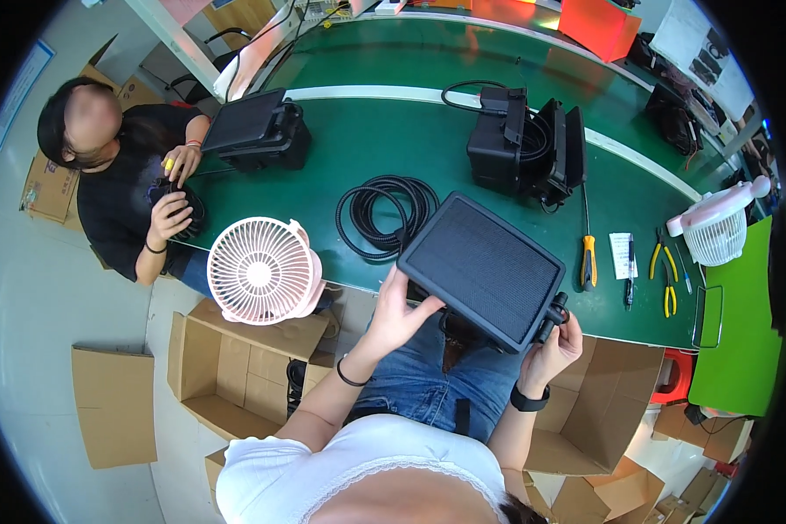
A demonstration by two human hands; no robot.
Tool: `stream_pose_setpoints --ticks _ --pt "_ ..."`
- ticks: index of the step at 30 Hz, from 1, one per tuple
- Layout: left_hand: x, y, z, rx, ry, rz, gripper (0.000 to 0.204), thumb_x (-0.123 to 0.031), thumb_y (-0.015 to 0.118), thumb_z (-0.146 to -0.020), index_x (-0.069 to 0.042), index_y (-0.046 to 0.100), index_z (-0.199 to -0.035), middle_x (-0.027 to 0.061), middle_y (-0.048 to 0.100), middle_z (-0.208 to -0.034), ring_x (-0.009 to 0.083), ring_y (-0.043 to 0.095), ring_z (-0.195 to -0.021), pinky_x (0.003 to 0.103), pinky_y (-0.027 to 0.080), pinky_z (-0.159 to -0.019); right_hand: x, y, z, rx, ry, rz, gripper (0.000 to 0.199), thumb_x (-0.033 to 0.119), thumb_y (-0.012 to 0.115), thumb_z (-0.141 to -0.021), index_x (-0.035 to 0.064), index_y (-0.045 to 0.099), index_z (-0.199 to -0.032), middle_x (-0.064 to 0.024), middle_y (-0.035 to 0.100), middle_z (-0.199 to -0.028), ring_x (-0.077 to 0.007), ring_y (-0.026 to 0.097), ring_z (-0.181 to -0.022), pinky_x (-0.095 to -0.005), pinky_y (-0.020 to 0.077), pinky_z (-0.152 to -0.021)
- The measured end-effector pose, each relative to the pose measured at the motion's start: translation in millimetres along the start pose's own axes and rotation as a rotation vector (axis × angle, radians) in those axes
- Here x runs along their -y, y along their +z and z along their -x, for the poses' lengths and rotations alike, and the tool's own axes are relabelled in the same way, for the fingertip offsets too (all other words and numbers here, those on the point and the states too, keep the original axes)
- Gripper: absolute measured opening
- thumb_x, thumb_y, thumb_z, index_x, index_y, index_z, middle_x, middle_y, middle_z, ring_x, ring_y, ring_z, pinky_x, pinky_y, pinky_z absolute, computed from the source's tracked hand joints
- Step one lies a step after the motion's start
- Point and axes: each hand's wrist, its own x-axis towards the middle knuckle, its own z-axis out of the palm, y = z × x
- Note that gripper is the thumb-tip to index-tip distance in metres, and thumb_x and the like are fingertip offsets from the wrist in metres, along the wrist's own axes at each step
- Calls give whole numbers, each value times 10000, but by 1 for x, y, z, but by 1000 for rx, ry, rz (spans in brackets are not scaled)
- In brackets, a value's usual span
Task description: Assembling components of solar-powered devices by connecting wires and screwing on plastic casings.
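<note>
A flat black rectangular case [485,271] with a finely textured panel on its upper face is held tilted over my lap, at the table's near edge. My left hand [397,316] is closed on its left corner, the thumb along the near side and the other fingers partly hidden. At the right corner, the fingers of my right hand [555,351] close around a small black fitting [552,320] that sticks out from the case. The underside of the case is hidden from me. Just behind it on the table lies a coiled black ribbed cable [384,214].
Two more black cases stand on the green table [393,131]: one at left [262,131], one opened with cable inside [524,144]. To the right lie a screwdriver [589,260], pliers [669,262] and a pen [630,279]. Fans [265,269] flank me. A co-worker [140,175] handles something black.
</note>
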Motion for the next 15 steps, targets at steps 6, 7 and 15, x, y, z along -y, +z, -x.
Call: stream_pose_setpoints --ticks 6,7,15 --pt "12 -11 -52 26 175 -104 816 -452 821 -719 58 538 -1291 218 530 -1352 393 406 -1338 457 354 -1099 8 23 8 -42 44 -27 361 28 757 -862 19 614 -1194 -116 668 -1159 -121 625 -983 -251 500 -839" --pt "9 -17 -59 61 223 -234 843 -483 815 -696 56 545 -1285 202 512 -1379 395 385 -1355 476 339 -1109 7 26 7 -46 33 32 407 103 762 -884 25 580 -1239 -137 624 -1265 -148 605 -1089 -288 495 -907" --pt "-1 -42 -50 181 148 -601 995 -431 898 -547 -99 516 -1404 195 176 -1599 428 317 -1417 618 265 -1155 15 44 15 395 76 164 1464 575 938 -503 59 78 -1569 -141 207 -1577 -296 334 -1412 -441 278 -1179"
